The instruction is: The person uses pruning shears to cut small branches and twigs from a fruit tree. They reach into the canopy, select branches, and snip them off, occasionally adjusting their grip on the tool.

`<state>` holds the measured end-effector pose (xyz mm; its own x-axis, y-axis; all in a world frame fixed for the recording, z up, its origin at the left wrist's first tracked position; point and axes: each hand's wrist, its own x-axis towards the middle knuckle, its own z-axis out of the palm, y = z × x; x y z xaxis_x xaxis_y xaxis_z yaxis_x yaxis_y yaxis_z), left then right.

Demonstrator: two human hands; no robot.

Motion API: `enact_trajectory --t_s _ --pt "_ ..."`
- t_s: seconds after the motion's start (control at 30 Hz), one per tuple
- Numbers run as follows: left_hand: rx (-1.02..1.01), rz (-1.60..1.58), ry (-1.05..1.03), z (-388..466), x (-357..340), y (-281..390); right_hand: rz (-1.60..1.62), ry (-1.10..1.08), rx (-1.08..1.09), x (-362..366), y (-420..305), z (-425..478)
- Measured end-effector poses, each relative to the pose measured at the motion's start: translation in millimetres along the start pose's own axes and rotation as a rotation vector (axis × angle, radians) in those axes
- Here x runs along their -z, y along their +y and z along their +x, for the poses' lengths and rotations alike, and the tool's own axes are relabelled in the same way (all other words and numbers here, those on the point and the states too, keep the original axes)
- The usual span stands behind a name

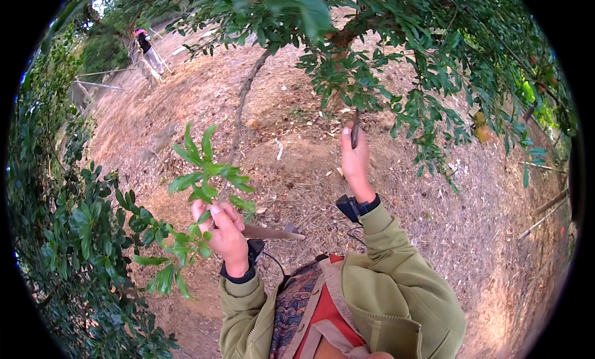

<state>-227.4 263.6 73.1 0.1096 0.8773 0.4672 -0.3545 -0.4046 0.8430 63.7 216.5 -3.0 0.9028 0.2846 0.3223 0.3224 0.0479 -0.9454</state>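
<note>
Lower left of centre, my left hand (225, 233) has its fingers closed around a thin leafy branch (209, 173) whose bright green leaves stick up past the fingertips. A long, bare brown branch (241, 103) runs up from behind that hand to the canopy. My right hand (355, 154) is raised right of centre, below hanging foliage, and grips a narrow dark object (355, 131); its kind is unclear. A smooth brown wooden piece (274, 233) with a pale tip extends from behind my left hand; whether that hand holds it is not clear.
Dense foliage (79, 238) stands at left. Leafy boughs (432, 57) hang above and right, with a yellowish-red fruit (483, 132). Dry grass and leaf litter (307, 187) cover sloping ground. Another person (148, 47) stands far off by wooden poles (160, 57). A pale stick (541, 222) lies right.
</note>
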Motion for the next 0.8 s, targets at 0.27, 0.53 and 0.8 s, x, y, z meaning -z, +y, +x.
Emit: enact_trajectory --t_s 0.27,0.53,0.8 --pt "0.026 0.017 0.032 -4 -17 6 0.15 -0.105 -0.033 15 2 7" --pt "-0.003 0.064 0.068 -9 -29 4 0.244 -0.279 -0.259 35 -5 -3" --pt "-0.045 0.102 0.072 -18 -30 6 0.168 -0.342 -0.243 40 1 -8"
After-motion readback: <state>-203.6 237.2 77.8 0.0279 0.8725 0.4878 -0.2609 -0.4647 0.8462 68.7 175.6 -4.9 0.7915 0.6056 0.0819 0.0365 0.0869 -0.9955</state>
